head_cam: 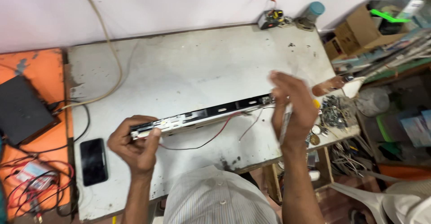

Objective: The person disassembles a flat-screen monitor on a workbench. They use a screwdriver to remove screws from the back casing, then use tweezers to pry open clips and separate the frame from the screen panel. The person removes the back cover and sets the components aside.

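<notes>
Head view, looking down on a pale, scuffed counter (188, 62). Holding a long narrow strip (211, 113) (black and silver, slim as a ruler) slantwise just above the surface, one end at each set of fingers. Left hand (134, 145) closed round the near end, thumb pressed on top, fingers curled beneath and pinching the strip. Right hand (292, 112) raised at the far end, fingers upright and loosely together, blurred, so cannot tell whether gripping or merely touching. Seemingly a stage of steadying and examining the strip; any further handling would call for support at both ends and slack in the red wire (215, 136) hanging just under the strip, between the two sets of fingers. Counted: one strip, two hands, seemingly two thin wire runs, one black phone (93, 161) lying outside the left fingers, one heap of small metal parts (334, 109) beyond the right fingers.
</notes>
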